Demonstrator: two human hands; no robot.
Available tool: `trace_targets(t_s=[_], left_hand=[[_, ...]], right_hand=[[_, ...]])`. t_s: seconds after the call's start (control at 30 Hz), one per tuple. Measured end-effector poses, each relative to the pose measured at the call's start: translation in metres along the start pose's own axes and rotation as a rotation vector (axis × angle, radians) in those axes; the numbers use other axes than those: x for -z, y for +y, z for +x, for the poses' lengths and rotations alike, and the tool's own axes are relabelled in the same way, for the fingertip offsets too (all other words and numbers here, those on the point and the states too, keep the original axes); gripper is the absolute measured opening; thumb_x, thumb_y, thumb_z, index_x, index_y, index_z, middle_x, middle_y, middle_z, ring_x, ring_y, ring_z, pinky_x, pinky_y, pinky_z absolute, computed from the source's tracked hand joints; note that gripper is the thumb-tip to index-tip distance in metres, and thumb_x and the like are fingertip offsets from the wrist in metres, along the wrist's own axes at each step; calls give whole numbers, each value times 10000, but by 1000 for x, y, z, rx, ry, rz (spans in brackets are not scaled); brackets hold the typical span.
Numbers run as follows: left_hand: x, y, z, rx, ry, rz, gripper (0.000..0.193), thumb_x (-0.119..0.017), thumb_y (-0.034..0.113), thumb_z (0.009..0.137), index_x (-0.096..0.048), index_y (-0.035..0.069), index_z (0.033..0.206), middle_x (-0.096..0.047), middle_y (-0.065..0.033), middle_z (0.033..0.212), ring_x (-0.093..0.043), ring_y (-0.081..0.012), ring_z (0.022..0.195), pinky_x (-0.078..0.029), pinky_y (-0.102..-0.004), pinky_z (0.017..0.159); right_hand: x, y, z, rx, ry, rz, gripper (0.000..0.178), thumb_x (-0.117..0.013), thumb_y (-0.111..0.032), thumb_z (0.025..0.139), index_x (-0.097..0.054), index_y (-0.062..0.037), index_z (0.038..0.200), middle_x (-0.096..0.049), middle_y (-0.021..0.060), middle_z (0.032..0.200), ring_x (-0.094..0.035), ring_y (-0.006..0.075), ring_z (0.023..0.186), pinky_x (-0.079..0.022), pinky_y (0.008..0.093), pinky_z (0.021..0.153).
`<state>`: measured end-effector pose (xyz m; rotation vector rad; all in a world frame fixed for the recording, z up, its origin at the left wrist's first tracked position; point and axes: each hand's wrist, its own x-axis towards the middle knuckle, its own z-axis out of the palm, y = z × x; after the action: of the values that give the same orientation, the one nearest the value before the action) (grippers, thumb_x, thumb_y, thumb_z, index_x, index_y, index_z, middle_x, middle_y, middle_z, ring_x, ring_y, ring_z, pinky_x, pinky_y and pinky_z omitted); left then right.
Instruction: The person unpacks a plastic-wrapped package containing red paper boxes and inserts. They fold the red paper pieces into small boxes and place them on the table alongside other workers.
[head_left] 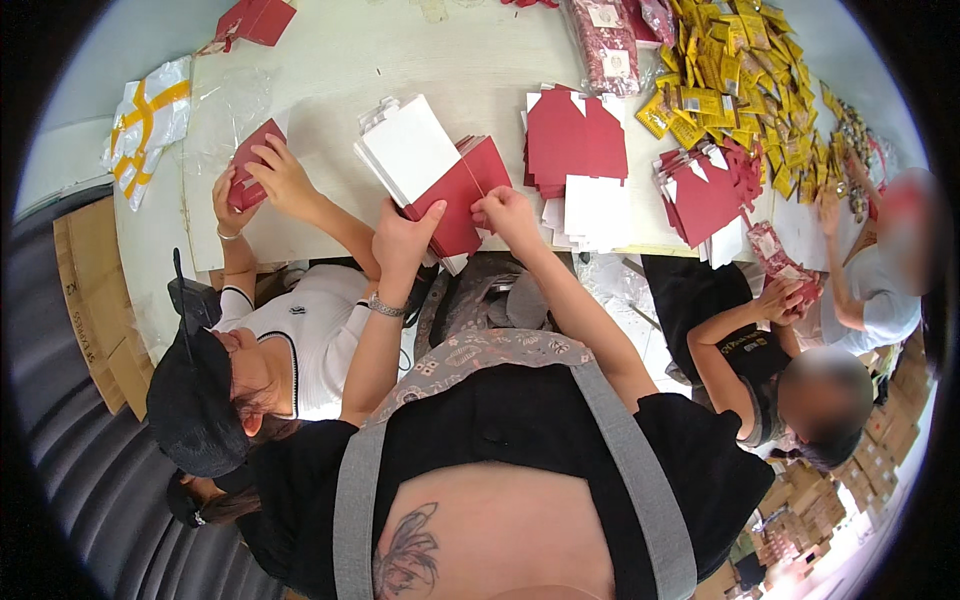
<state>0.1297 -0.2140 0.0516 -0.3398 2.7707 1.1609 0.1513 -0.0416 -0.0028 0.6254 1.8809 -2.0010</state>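
Note:
A bundle of flat red and white card box blanks [408, 150] lies at the table's front edge, tilted. My left hand [408, 235] grips its near side, thumb over the red part. A thin band or cord [468, 168] runs across the red face to the fingers of my right hand [510, 215], which are pinched on it at the bundle's right edge. To the right lies another pile of red card blanks [575, 140], with white blanks [597, 212] at its near side.
At left, a co-worker's hands [285, 178] hold a red box [255, 165]. Further right are more red blanks [692, 195], a heap of yellow packets [725, 75] and a bag of red shreds [603, 45]. Two other people work at the right. A taped white parcel [150, 125] sits far left.

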Motion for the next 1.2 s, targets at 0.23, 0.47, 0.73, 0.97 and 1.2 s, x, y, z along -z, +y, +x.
trace_targets(t_s=[0.23, 0.47, 0.73, 0.97, 1.2], left_hand=[[10, -3, -20, -163, -116, 96, 672, -756, 483, 628, -526, -1, 1034, -653, -182, 859, -640, -347, 800, -501, -394, 679], [16, 6, -45, -600, -130, -15, 457, -770, 304, 661, -581, 60, 998, -653, -137, 889, -643, -285, 785, -505, -334, 653], [44, -3, -47, -488, -277, -242, 561, -788, 197, 674, -539, -11, 1132, -603, -110, 1046, -570, -223, 950, -446, -331, 855], [50, 1, 25, 118, -201, -908, 499, -665, 310, 802, -514, -25, 1140, -589, -55, 950, -553, -106, 755, -442, -226, 608], [39, -10, 84, 254, -322, -762, 513, -692, 422, 755, -545, 21, 1040, -565, 4, 755, -435, -29, 485, -260, -170, 394]], right_hand=[[54, -54, -28, -79, -234, 184, 113, -529, -84, 845, -582, 10, 878, -549, 20, 685, -476, 69, 548, -364, 202, 474], [72, -68, 5, 302, 381, 8, 88, -634, -81, 800, -614, -2, 836, -553, -10, 595, -466, 46, 489, -373, 213, 443], [108, 39, 21, -256, 91, 614, 129, -620, -156, 821, -619, -28, 813, -487, -29, 599, -375, 58, 458, -311, 222, 414], [157, 71, -150, -532, 34, -1531, 317, -636, -267, 770, -661, -28, 976, -643, 166, 990, -608, 308, 917, -462, 361, 830], [187, 60, -96, 157, 530, -803, 366, -609, -264, 802, -610, -2, 1058, -598, 208, 1091, -548, 351, 1045, -394, 420, 938]])
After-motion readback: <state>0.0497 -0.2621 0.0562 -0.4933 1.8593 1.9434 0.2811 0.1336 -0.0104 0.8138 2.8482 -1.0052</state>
